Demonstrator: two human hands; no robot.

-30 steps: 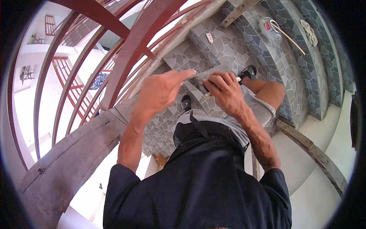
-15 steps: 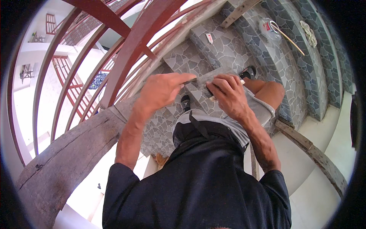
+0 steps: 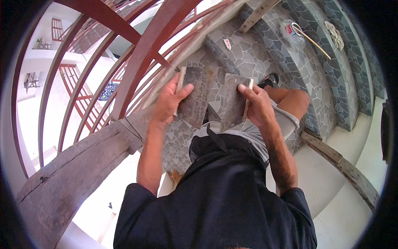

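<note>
My left hand (image 3: 167,101) grips a flat grey, stained putty scraper (image 3: 199,93) by the pale strip along its left edge, thumb on top. My right hand (image 3: 261,106) holds a second grey putty scraper (image 3: 233,103), narrower in view, by the pale strip on its right edge, its thumb also lying on the face. Both blades face up over my lap, side by side with a slim gap between them. Fingers beneath the blades are hidden.
Grey stone-patterned steps (image 3: 290,74) curve up to the right. On them lie a clear plastic container (image 3: 291,33) with a thin stick (image 3: 315,45), a crumpled cloth (image 3: 334,35) and a small white-and-red packet (image 3: 227,44). Red railing bars (image 3: 137,74) and a wooden beam (image 3: 78,174) stand left.
Both scrapers have turned from nearly edge-on to showing their broad faces. My left hand has rolled from back-up to thumb-up, and my right hand has shifted slightly right and down.
</note>
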